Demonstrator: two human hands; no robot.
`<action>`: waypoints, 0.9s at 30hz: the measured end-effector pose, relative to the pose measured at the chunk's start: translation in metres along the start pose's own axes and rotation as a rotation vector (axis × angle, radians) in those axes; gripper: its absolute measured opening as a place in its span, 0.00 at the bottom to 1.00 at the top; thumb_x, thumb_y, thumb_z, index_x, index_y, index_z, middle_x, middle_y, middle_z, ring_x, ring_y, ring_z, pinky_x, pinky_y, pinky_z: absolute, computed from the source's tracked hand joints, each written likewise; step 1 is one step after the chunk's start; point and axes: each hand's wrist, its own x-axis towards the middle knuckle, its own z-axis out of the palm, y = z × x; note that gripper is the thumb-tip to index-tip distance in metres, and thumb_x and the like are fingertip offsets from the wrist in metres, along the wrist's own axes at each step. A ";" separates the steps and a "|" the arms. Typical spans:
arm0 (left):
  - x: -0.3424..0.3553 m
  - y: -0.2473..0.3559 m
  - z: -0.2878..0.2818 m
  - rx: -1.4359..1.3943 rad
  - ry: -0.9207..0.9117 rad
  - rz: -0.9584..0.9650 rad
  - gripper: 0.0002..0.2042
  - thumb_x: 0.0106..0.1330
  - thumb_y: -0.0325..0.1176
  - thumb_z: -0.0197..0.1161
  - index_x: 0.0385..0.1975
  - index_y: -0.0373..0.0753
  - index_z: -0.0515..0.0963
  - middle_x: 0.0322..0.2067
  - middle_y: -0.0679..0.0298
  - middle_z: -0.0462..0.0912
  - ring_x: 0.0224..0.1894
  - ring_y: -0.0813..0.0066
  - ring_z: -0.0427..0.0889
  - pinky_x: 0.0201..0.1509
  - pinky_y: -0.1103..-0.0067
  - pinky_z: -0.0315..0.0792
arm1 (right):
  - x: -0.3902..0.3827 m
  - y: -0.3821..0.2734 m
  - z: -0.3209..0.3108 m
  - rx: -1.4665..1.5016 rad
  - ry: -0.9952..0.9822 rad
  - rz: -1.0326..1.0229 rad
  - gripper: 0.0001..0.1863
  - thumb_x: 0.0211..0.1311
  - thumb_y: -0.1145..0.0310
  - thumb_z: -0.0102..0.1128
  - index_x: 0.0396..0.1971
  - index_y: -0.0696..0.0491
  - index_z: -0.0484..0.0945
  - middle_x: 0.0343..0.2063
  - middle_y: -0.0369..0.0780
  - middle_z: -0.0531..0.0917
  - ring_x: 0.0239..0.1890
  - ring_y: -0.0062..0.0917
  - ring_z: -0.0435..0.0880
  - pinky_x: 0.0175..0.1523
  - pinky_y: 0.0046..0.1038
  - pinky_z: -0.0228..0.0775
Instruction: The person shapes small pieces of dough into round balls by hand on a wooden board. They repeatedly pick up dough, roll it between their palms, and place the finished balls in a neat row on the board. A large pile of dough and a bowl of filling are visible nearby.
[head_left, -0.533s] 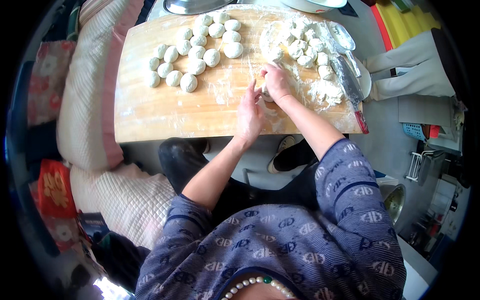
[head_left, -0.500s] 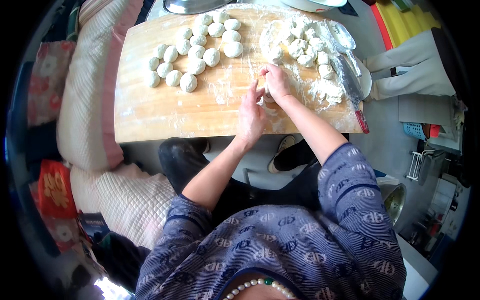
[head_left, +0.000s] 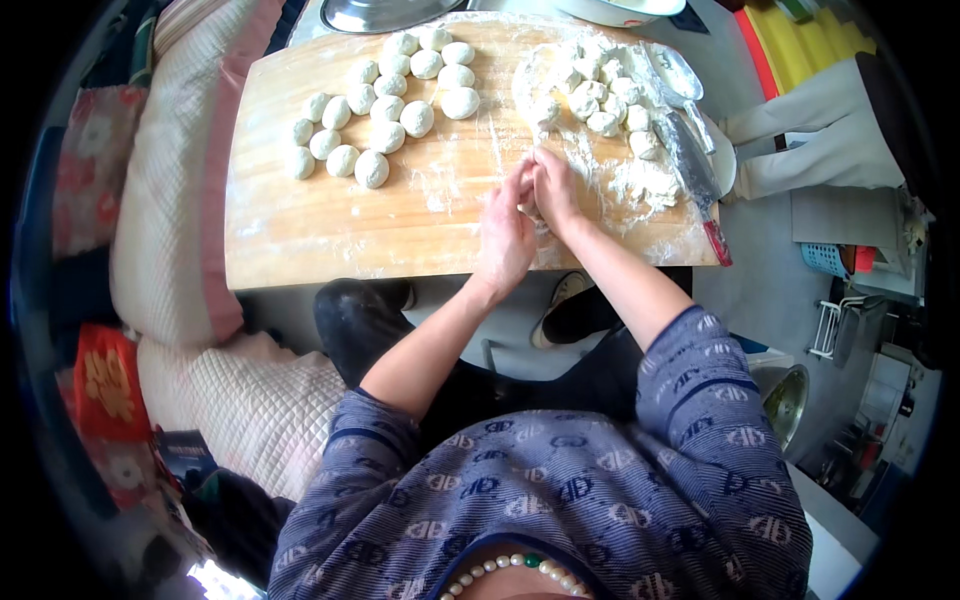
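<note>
Close to the near edge of a floured wooden board (head_left: 330, 235), my two hands come together, cupped around a piece of dough (head_left: 527, 208) that is mostly hidden. My left hand (head_left: 506, 232) presses in from the left with its fingers pointing away from me. From the right, my right hand (head_left: 553, 188) curls over with its fingertips meeting the left ones. Smooth round dough balls (head_left: 418, 119) stand in loose rows on the left half of the board. Rougher cut dough lumps (head_left: 603, 124) lie heaped in flour at the far right, with one lump (head_left: 546, 110) at the heap's left.
A knife or cleaver (head_left: 690, 160) with a red handle lies along the board's right edge beside a metal scoop (head_left: 678, 75). Beyond the board are a metal lid (head_left: 385, 12) and a white basin (head_left: 625, 10). Another person's pale-trousered legs (head_left: 830, 140) are at the right.
My right hand has drawn slightly nearer and closed in against the left. The fingers of both hands, apart before, now meet around the dough. The dough balls and lumps stay in place.
</note>
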 end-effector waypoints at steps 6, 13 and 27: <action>0.006 -0.010 -0.005 -0.073 0.062 -0.067 0.34 0.55 0.11 0.42 0.67 0.35 0.60 0.54 0.46 0.78 0.54 0.57 0.79 0.62 0.70 0.70 | 0.024 0.014 -0.014 -0.556 0.004 -0.461 0.04 0.57 0.72 0.50 0.24 0.52 0.73 0.29 0.42 0.78 0.39 0.37 0.77 0.45 0.38 0.69; -0.007 -0.010 0.005 0.012 0.088 0.041 0.32 0.58 0.11 0.43 0.67 0.35 0.59 0.51 0.46 0.79 0.51 0.57 0.81 0.58 0.69 0.73 | 0.012 0.011 0.006 0.031 0.026 -0.005 0.05 0.54 0.76 0.47 0.21 0.55 0.72 0.24 0.44 0.78 0.33 0.40 0.78 0.41 0.37 0.70; -0.008 0.004 0.008 0.071 0.036 0.029 0.40 0.46 0.09 0.42 0.68 0.34 0.57 0.56 0.50 0.76 0.58 0.47 0.69 0.65 0.62 0.61 | -0.005 0.005 0.005 0.080 -0.048 0.067 0.05 0.56 0.72 0.52 0.22 0.54 0.71 0.24 0.44 0.76 0.34 0.42 0.77 0.42 0.38 0.68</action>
